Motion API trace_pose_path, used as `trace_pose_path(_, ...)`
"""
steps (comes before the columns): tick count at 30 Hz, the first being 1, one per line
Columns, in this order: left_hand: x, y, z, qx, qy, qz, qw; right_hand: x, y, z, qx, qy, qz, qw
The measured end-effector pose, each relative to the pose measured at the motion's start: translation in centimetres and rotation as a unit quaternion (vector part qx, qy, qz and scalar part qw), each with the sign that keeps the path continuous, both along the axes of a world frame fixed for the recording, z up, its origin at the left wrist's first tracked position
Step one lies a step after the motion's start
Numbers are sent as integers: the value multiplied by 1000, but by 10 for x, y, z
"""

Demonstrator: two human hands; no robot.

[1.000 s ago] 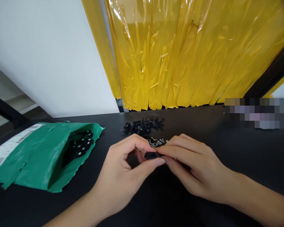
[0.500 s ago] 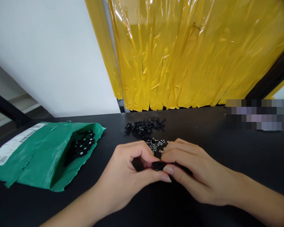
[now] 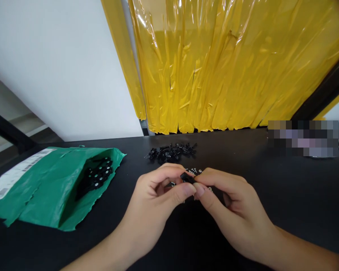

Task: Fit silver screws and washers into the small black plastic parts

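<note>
Between the fingertips of both hands is a small black plastic part (image 3: 187,178), held above the table in the middle of the head view. My left hand (image 3: 161,195) pinches it from the left with thumb and index finger. From the right, my right hand (image 3: 231,203) grips its other end, the two thumbs meeting at its near side. Fingers cover much of the part, so its exact kind does not show. Small silvery screws (image 3: 194,171) lie behind the hands, mostly hidden by them. Farther back is a pile of small black pieces (image 3: 172,151).
On the left lies an open green mailing bag (image 3: 45,188) with black pieces bearing silvery discs (image 3: 100,175) inside. Yellow plastic strips (image 3: 209,75) hang behind the black table (image 3: 124,241). A blurred-out object (image 3: 305,139) sits at the back right.
Both hands have turned and risen slightly, tilting the black part. The left fingers now cover more of the screws, and the thumbs have come together.
</note>
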State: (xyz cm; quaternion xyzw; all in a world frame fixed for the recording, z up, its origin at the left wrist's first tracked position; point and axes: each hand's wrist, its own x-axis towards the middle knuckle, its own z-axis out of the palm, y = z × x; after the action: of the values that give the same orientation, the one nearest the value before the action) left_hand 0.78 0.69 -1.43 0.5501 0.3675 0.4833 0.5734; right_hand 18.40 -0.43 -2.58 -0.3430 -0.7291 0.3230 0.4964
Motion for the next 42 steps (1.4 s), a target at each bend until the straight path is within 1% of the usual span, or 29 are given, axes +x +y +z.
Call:
trace_pose_path(3, 2, -1, -4, -7, -8, 5, 1000, -3, 0, 3, -24, -23, -15, 999)
trace_pose_path(6, 0, 0, -3, -5, -3, 60, 998, 3, 7, 5, -24, -26, -44, 998)
trace_pose_path(9, -5, 7, 1, 11, 15, 110, 994, 16, 22, 3, -35, -40, -110, 993)
trace_pose_path(11, -10, 12, 2, 14, 33, 131, 991, 24, 31, 0, -41, -115, -140, 983)
trace_pose_path(13, -13, 18, 2, 10, 54, 146, 988, 29, 38, -4, -36, -194, -142, 970)
trace_pose_path(15, -14, 21, 1, 8, 76, 150, 986, 29, 40, -8, -35, -256, -130, 957)
trace_pose_path(17, -14, 22, 0, 8, 100, 147, 984, 25, 39, -11, -39, -298, -119, 946)
trace_pose_path(23, -11, 17, -4, 30, 170, 116, 978, 13, 34, -17, -27, -345, -126, 930)
trace_pose_path(29, -12, 15, -7, 4, 177, 86, 980, 12, 34, -18, -26, -365, -119, 923)
trace_pose_path(33, -12, 16, -7, 18, 185, 79, 979, 11, 33, -18, -26, -362, -111, 925)
trace_pose_path(37, -10, 17, -5, 21, 193, 78, 978, 13, 33, -12, -30, -314, -110, 943)
trace_pose_path(42, -9, 16, -3, 3, 178, 74, 981, 18, 35, -2, -41, -206, -103, 972)
